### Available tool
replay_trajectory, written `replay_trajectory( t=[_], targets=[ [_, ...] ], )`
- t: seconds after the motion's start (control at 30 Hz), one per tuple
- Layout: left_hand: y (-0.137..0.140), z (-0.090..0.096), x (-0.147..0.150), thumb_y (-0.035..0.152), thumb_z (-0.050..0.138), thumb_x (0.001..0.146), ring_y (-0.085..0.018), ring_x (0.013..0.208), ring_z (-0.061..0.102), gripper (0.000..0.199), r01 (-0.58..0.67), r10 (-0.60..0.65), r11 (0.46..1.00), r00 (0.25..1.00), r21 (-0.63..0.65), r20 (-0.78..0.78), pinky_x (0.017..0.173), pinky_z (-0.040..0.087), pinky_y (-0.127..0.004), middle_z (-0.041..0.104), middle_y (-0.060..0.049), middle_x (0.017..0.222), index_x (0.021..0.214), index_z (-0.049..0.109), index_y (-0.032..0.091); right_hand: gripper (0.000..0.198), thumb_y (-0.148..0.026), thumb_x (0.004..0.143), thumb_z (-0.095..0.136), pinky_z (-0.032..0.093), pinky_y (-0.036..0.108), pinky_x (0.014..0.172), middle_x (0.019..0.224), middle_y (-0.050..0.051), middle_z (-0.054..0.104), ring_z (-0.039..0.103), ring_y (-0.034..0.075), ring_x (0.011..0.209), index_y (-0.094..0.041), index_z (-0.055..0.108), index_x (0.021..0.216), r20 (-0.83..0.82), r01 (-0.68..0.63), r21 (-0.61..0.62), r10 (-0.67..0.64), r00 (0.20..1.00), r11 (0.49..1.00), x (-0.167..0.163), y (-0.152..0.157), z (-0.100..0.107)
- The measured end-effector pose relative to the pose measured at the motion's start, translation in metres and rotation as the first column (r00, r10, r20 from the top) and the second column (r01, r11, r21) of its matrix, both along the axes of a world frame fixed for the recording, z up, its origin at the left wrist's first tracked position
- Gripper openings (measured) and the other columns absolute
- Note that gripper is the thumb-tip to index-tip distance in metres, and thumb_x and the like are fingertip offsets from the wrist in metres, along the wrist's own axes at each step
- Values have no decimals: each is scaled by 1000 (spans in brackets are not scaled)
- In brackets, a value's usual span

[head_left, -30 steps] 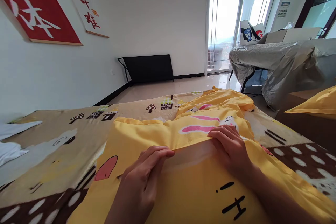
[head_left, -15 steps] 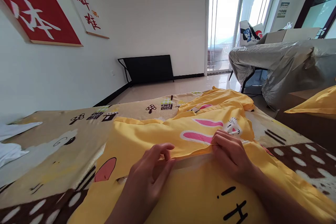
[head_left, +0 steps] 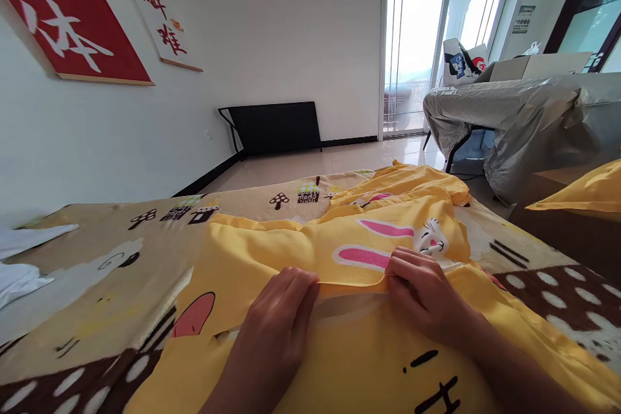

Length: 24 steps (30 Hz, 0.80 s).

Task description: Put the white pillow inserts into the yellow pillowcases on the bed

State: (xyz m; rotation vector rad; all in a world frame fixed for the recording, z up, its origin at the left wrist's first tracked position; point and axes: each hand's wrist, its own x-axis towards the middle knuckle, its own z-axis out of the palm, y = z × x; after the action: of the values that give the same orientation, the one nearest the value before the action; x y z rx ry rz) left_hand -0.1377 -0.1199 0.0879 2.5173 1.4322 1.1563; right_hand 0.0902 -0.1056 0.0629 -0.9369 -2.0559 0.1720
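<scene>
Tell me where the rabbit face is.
In the head view, the rabbit face is right of centre on the yellow cloth, just beyond the right hand, with its pink ears to the left.

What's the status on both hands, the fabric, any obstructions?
Left hand and right hand gripping yellow rabbit-print fabric by its edge. Edge sagging slightly between them. Bunched yellow fabric farther back, not between the hands.

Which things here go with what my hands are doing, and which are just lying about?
Part of the work:
Yellow fabric, its edge held by the left hand and right hand
Patterned blanket, spread beneath it

Just lying about:
White cloth, far left
Black panel, at the back
Printed bag and cardboard box, on the covered table
</scene>
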Motion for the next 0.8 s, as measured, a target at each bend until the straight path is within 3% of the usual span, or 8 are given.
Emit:
replay_trajectory(
  t=[0.13, 0.33, 0.53, 0.8],
  targets=[
    [1, -6, -1, 27, 35, 95, -13, 56, 50, 25, -12, 12, 1000, 1000, 0, -2, 56, 40, -23, 54, 2, 64, 73, 47, 22, 22, -17, 91, 38, 32, 27, 59, 67, 0, 48, 40, 13, 63, -19, 42, 69, 111, 79, -21, -76, 991, 997, 8, -2, 8],
    [1, -8, 0, 23, 35, 95, -11, 50, 49, 26, 37, -35, 999, 998, 34, -52, 50, 37, -22, 50, 4, 59, 69, 40, 22, 20, -28, 94, 43, 40, 26, 65, 82, 2, 59, 53, 14, 71, -20, 56, 79, 313, 157, -266, -69, 947, 951, 45, 0, 24],
    [0, -6, 1, 20, 36, 95, -10, 49, 48, 26, 47, -43, 998, 996, 52, -84, 51, 36, -22, 49, 4, 58, 69, 38, 22, 21, -23, 91, 42, 40, 28, 71, 86, 2, 62, 56, 15, 76, -22, 61, 82, 416, 340, -232, -224, 882, 911, 70, 9, 20],
    [2, -9, -1, 20, 35, 95, -11, 51, 49, 26, 57, -52, 997, 994, 48, -98, 51, 35, -23, 49, 4, 59, 69, 37, 22, 24, -15, 82, 45, 35, 27, 64, 89, 1, 67, 59, 17, 79, -25, 67, 84, 473, 527, -298, -356, 806, 796, 80, 16, 15]
  ],
)
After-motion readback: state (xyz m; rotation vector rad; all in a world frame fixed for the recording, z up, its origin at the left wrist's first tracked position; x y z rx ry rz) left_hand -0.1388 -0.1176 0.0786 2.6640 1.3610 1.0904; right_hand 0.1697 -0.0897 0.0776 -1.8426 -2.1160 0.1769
